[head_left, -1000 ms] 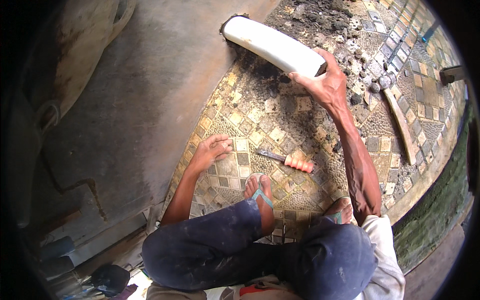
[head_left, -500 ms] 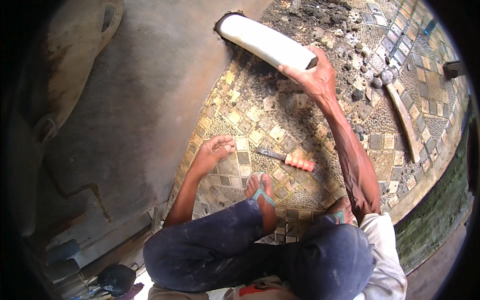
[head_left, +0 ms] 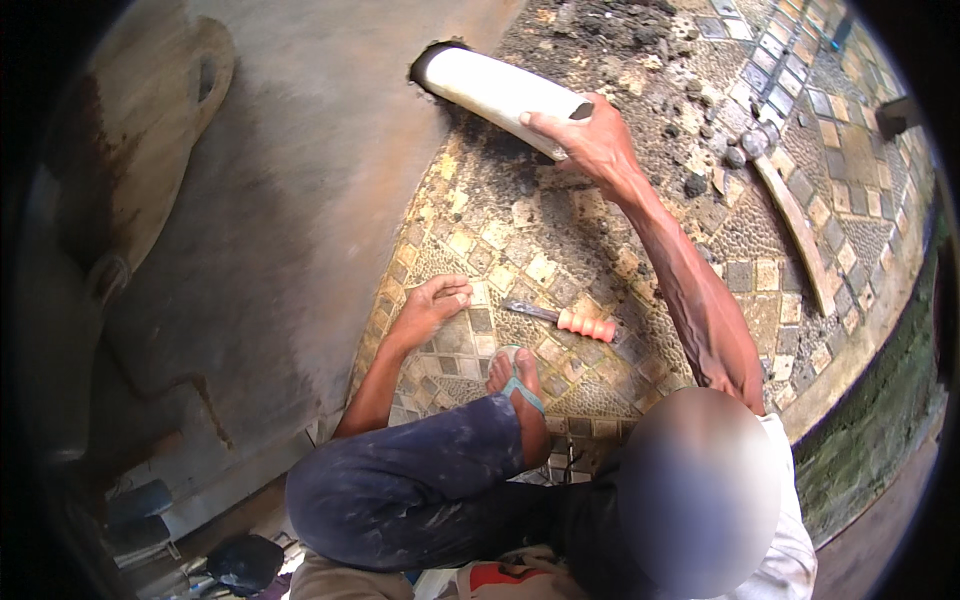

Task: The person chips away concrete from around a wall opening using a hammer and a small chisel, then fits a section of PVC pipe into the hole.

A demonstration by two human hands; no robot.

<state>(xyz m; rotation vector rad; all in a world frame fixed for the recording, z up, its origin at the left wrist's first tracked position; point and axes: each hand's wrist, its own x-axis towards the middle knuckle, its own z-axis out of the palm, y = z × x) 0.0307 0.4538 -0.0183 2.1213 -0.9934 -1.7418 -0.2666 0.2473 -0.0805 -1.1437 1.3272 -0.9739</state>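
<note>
A white plastic pipe [head_left: 495, 90] slants out of a ragged hole [head_left: 425, 62] at the foot of the grey wall. My right hand [head_left: 590, 145] grips its near end, thumb on top and the other fingers mostly hidden round the rim. How far the pipe reaches into the hole cannot be seen. My left hand [head_left: 432, 305] hovers or rests over the tiles beside the wall, fingers loosely bent and holding nothing visible. Just right of it lies a chisel [head_left: 565, 320] with an orange ribbed grip.
A hammer [head_left: 790, 215] with a wooden handle lies on the patterned tiles at right. Dark rubble [head_left: 640, 45] covers the floor beyond the pipe. The bare grey wall [head_left: 270, 200] rises on the left; a mossy green strip [head_left: 870, 400] borders the floor at right.
The pipe shows less of its length outside the hole, and my right hand has moved toward the wall with it. My left hand has stayed nearly in place. The view has shifted slightly.
</note>
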